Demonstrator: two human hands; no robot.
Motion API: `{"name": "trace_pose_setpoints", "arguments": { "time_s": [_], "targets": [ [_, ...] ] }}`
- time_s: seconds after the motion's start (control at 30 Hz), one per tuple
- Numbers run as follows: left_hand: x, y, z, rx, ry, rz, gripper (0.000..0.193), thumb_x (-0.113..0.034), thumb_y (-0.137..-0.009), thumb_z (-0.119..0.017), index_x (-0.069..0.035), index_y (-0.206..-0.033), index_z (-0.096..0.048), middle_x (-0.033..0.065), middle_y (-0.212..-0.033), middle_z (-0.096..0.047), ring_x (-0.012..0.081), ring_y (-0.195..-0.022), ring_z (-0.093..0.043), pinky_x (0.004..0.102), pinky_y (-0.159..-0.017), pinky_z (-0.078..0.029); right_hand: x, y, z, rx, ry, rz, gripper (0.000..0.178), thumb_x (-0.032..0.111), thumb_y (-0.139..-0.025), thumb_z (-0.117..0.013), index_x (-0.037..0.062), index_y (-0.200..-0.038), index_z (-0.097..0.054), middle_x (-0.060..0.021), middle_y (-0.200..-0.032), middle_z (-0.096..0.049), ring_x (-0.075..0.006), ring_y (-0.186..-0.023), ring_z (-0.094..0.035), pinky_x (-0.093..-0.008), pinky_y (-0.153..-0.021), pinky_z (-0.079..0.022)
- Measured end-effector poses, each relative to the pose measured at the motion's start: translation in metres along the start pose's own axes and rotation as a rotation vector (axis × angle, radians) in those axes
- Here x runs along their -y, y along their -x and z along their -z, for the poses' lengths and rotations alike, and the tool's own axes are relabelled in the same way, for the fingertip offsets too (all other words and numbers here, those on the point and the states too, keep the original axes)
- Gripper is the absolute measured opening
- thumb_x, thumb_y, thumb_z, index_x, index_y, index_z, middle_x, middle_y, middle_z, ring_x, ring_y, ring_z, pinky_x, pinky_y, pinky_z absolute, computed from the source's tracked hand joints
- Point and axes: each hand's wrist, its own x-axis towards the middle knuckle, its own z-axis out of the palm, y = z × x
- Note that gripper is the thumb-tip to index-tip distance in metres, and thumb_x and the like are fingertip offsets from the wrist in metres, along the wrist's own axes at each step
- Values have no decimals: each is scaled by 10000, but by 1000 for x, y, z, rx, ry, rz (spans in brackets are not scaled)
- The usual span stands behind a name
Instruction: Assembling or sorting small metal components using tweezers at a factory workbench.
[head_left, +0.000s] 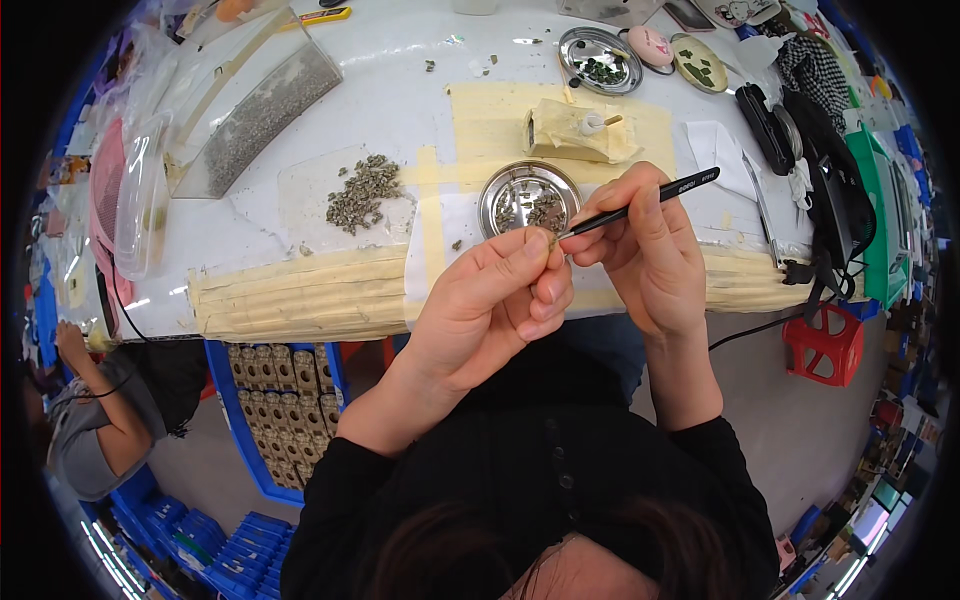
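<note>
Black tweezers (645, 204) are gripped in my right hand (652, 250), their tip pointing left at the fingertips of my left hand (495, 298). Thumb and forefinger of that left hand are pinched together at the tip; whatever lies between them is too small to name. Just beyond both hands sits a round metal dish (487, 205) with small greyish pieces (545, 208) in it. A heap of similar small metallic pieces (362, 192) lies on a clear sheet to the left. Behind the dish stands a block wrapped in cream tape (580, 132), with a white knob on top.
A clear box of grey granules (270, 115) stands at the far left. Farther back are a metal tray (600, 60) and a yellowish dish (700, 64), both with dark green bits. Cream tape (300, 293) covers the table's front edge. A red stool (823, 345) is at right.
</note>
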Motion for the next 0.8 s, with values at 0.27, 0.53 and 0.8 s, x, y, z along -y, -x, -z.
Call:
{"name": "trace_pose_setpoints", "arguments": {
  "time_s": [0.27, 0.53, 0.8],
  "targets": [
    [-1, 0, 2, 7, 16, 13, 225, -228, -951, -459, -30, -882, -541, 13, -725, -525, 68, -626, -446, 197, -528, -381, -1, -1, 1, 13, 8, 12, 277, 290, -977, -355, 36, -934, -455, -120, -870, -579, -179, -797, -646, -251, -660, -541],
    [-2, 0, 0, 8, 25, 21, 227, -227, -950, -460, -28, -879, -544, 14, -724, -526, 70, -629, -447, 197, -529, -380, -1, -2, 1, 17, 14, 13, 279, 292, -977, -355, 34, -934, -450, -125, -876, -585, -186, -794, -650, -254, -662, -543],
    [-2, -1, 0, -10, 24, 14, 219, -220, -948, -462, -29, -877, -542, 15, -718, -523, 73, -627, -446, 198, -526, -378, -2, -2, 2, -4, -26, 19, 286, 289, -976, -367, 24, -950, -472, -139, -871, -620, -192, -797, -657, -263, -678, -549]
  ]
}}
